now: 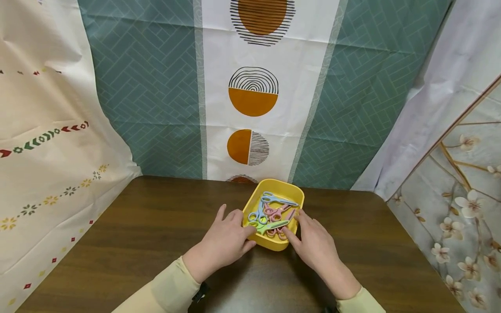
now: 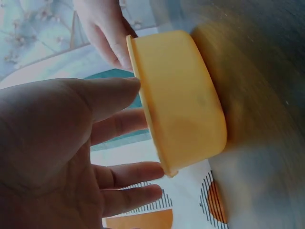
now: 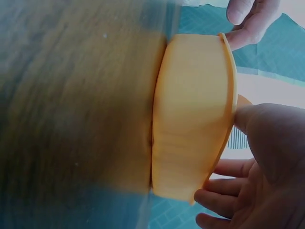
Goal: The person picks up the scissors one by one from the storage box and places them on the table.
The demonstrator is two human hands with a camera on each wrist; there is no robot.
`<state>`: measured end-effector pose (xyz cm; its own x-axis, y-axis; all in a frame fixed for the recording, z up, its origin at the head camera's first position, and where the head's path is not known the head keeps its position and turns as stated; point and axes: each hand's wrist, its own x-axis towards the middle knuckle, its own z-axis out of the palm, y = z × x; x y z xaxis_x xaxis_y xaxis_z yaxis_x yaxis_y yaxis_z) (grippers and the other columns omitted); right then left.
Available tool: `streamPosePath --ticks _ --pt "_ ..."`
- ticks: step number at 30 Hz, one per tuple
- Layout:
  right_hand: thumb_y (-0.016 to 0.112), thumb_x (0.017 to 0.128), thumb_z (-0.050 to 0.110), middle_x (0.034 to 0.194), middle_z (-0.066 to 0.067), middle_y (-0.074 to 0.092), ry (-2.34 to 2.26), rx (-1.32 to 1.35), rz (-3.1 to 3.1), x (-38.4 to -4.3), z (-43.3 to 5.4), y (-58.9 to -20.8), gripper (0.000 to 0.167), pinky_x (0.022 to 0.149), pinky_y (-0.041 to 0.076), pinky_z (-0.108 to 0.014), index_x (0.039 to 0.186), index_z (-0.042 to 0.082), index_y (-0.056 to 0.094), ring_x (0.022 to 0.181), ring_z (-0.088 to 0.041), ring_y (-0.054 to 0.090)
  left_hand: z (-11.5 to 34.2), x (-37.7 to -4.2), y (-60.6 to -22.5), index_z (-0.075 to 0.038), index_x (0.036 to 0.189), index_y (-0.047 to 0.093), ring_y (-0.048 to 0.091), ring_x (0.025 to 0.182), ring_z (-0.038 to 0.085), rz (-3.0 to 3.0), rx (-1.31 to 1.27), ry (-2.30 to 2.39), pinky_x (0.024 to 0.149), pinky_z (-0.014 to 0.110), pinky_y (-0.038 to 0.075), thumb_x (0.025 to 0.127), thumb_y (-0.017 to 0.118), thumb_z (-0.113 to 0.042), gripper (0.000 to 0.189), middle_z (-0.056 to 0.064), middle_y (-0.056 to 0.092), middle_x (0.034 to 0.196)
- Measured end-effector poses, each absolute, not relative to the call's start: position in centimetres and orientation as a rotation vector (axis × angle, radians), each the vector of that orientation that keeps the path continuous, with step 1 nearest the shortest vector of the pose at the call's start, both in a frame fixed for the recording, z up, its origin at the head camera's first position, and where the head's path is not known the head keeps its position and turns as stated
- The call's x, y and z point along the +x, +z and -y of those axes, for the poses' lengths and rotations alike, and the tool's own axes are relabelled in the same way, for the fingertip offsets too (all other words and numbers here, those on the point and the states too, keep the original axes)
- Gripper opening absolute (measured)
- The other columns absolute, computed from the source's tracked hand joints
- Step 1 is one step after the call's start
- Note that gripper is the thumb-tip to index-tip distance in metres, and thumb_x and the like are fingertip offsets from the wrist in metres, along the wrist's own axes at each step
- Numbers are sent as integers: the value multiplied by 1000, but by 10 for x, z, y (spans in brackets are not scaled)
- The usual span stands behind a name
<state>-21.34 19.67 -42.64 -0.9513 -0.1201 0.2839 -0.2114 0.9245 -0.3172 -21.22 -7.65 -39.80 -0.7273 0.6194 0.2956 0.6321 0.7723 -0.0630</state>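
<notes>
A yellow plastic tray [image 1: 275, 244] sits on the brown table [image 1: 129, 234] and holds several small scissors: a blue pair [image 1: 269, 199], a pink pair [image 1: 276, 211] and a green pair [image 1: 271, 226]. My left hand [image 1: 234, 226] lies at the tray's left side, thumb on the rim and fingers straight. My right hand [image 1: 303, 228] rests against the tray's near right corner with relaxed fingers. The left wrist view shows the left hand [image 2: 71, 157] beside the tray wall [image 2: 186, 100]. The right wrist view shows the right hand [image 3: 264, 157] touching the tray's rim [image 3: 228, 95].
Patterned cloth hangs behind the table [image 1: 254, 95] and at both sides. The table's right edge [image 1: 426, 256] is close to a floral sheet. Bare wood lies left and right of the tray.
</notes>
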Motion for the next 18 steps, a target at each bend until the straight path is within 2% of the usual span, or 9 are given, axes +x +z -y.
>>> streamPosePath --ticks 2,7,12,18 --pt "73 106 45 164 -24 52 528 221 2843 -215 -197 -426 71 111 49 -66 157 -1 56 141 -47 59 77 -214 -399 -21 129 79 60 132 34 2668 -945 -64 119 74 35 103 77 -48 37 13 67 126" --pt "73 105 36 167 -22 48 575 237 2885 -219 -199 -424 74 113 48 -65 164 -2 47 146 -45 56 80 -220 -399 -15 139 74 57 143 41 2703 -861 -70 119 73 35 104 75 -50 50 15 67 144" --pt "68 107 30 173 -20 41 629 308 2907 -221 -203 -424 69 119 43 -64 165 -1 46 154 -44 47 82 -221 -397 -12 141 73 53 147 44 2772 -838 -95 121 73 33 105 73 -51 53 18 66 148" --pt "62 109 23 176 -18 36 690 373 2914 -221 -208 -425 65 121 40 -63 166 -3 44 159 -41 40 82 -221 -396 -13 139 74 53 147 44 2792 -865 -133 120 73 33 105 72 -54 54 15 67 148"
